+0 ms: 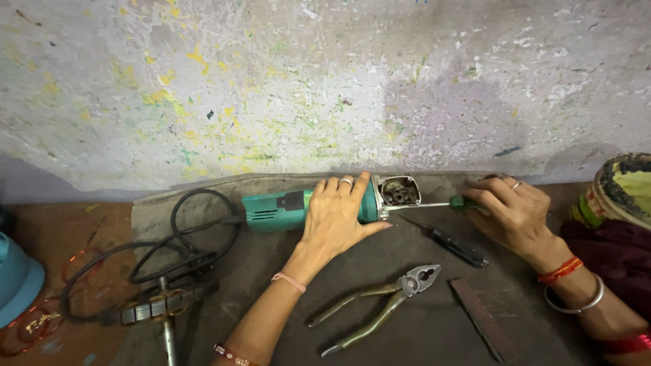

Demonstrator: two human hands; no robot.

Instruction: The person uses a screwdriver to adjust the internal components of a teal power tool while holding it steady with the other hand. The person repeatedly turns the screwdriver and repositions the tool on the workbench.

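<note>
Head view. A green angle grinder (298, 207) lies on its side on the dark worktop (420, 325), close against the foot of the paint-flecked wall (325, 88). Its head end is open, with gear parts visible inside the metal housing (399, 191).

Left hand (337, 215) lies palm down over the grinder body, just left of the open housing. The fingers (346, 186) are spread and curled over the top of the body, pressing it down; the thumb points toward the housing. The grinder sits under the palm and fingers, its green tail sticking out to the left.

Right hand (513, 210) is closed around the green handle of a screwdriver (441, 204). The shaft runs left from the fingers, and its tip meets the grinder at the lower edge of the housing.

A black cable (183, 237) loops from the grinder tail across the worktop. A second screwdriver with a black handle (456, 245) lies just below the shaft. Pliers (383, 298) lie with jaws open, nearer the camera, between the two forearms. A flat dark bar (478, 315) lies to their right.
</note>
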